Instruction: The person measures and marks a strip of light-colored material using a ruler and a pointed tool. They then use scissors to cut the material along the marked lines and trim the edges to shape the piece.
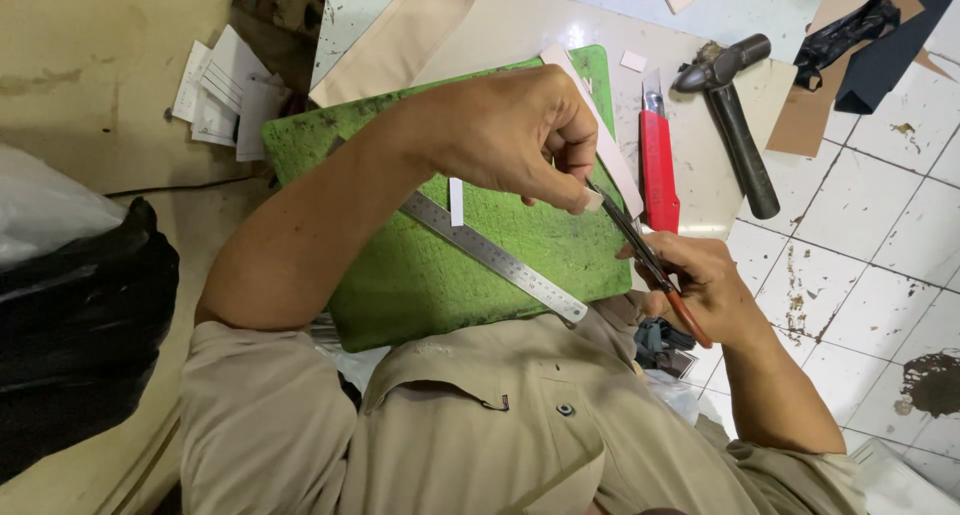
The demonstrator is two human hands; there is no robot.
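My left hand [515, 130] hovers over a green cutting mat [440, 265] and pinches a small pale piece [594, 201] between thumb and fingers. My right hand [705, 285] grips scissors [650, 260] with reddish handles, and their dark blades point up at that small piece. A steel ruler [495, 258] lies diagonally on the mat under my left forearm. Beside the ruler on the mat rests a small white strip [456, 202].
A red utility knife [657, 170] and a black hammer [738, 115] lie right of the mat. A long pale strip [600, 135] crosses the mat's far corner. Paper slips [225, 95] sit at far left, a black bag [80, 315] at left, dark scraps [860, 35] on the tiled floor.
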